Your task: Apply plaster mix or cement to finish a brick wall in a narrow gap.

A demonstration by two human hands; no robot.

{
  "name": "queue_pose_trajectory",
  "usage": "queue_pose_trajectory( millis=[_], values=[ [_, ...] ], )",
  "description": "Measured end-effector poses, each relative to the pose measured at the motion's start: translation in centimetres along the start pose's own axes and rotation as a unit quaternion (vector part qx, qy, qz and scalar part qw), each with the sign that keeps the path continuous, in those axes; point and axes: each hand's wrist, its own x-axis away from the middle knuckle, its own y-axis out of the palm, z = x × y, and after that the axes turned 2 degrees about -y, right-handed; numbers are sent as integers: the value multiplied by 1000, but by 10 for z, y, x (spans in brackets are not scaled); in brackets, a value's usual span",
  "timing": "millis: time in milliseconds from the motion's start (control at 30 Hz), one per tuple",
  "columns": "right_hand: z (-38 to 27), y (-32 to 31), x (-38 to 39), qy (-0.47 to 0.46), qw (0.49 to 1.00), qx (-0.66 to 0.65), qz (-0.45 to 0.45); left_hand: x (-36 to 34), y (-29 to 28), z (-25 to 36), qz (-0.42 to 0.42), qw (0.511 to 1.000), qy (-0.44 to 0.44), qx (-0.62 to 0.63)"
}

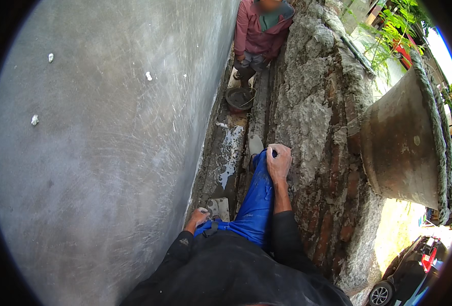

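Note:
My right hand (pixel 279 163), pale with dried dust, rests at the knee of my blue trousers (pixel 254 204). Its fingers are curled round into a ring with a small dark gap; whether cloth or anything else is in them is hidden. Low beside the grey wall (pixel 109 127), my left hand (pixel 199 217) is at my left thigh, fingers bent in and whitish at the tips. What it holds, if anything, cannot be made out. My shoes, one at the left (pixel 218 208) and one further ahead (pixel 256 145), stand in the narrow gap.
A co-worker in a reddish jacket (pixel 244 30) is further along the gap, behind a dark bucket (pixel 239 98). Pale liquid (pixel 229 153) is spilled on the ledge. Rough brickwork (pixel 323 153) rises at the right, with a large pot-shaped vessel (pixel 404 137) beyond. A car (pixel 414 275) stands below.

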Motion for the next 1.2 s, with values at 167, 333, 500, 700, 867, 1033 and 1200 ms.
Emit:
queue_pose_trajectory(
  millis=[167,333,500,700,867,1033,1200],
  values=[
    [2,0,-1,-6,1000,0,0,-3,1,2,2,1000,1,13],
    [1,-1,-3,-6,1000,-4,1,-1,-2,8,3,1000,3,13],
    [-1,-2,-5,-4,1000,-8,6,4,-2,17,14,1000,-4,17],
    [1,-5,-6,-17,1000,-7,18,16,0,30,0,1000,-4,0],
    [2,-4,-7,-11,1000,-9,16,19,-1,36,-6,1000,-8,-13],
    [0,-3,-5,-23,1000,-3,10,17,-6,29,1,1000,-22,4],
    [3,-4,-7,-13,1000,-22,16,19,-5,35,-2,1000,-15,3]
  ],
)
